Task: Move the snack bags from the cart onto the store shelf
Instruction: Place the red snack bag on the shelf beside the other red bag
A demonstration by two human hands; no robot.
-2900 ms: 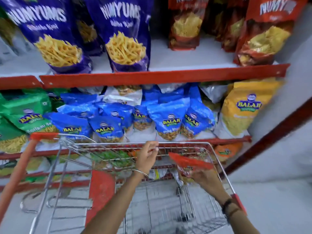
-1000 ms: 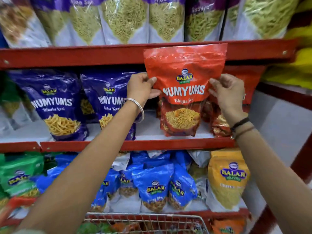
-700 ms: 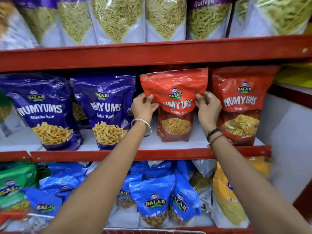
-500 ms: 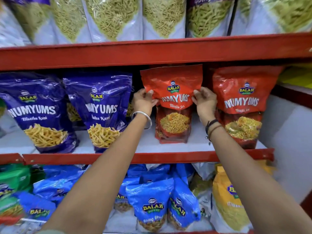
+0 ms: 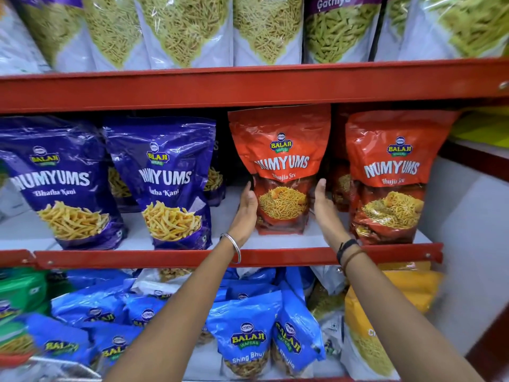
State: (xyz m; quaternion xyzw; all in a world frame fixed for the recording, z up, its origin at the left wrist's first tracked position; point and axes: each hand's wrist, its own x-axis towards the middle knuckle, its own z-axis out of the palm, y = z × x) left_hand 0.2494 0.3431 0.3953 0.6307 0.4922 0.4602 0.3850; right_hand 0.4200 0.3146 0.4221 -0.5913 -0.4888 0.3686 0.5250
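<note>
A red Numyums snack bag [image 5: 279, 166] stands upright on the middle shelf [image 5: 137, 257], between a purple Numyums bag [image 5: 168, 183] and another red Numyums bag [image 5: 391, 172]. My left hand [image 5: 248, 208] lies flat against its lower left side, fingers straight. My right hand [image 5: 323, 205] is held flat at its lower right side, touching it or just off it. Neither hand wraps around the bag. A sliver of the cart's wire rim [image 5: 63, 371] shows at the bottom left; what it holds is hidden.
A second purple bag [image 5: 60, 183] stands further left. White bags of green snacks [image 5: 187, 28] fill the shelf above. Blue bags [image 5: 248, 340], green bags [image 5: 19, 293] and a yellow bag [image 5: 366, 343] crowd the shelf below. A wall [image 5: 468, 244] closes the right side.
The red bag came up from the cart and was set on the middle shelf. Since half a second ago both hands slid from its upper corners down to its lower sides.
</note>
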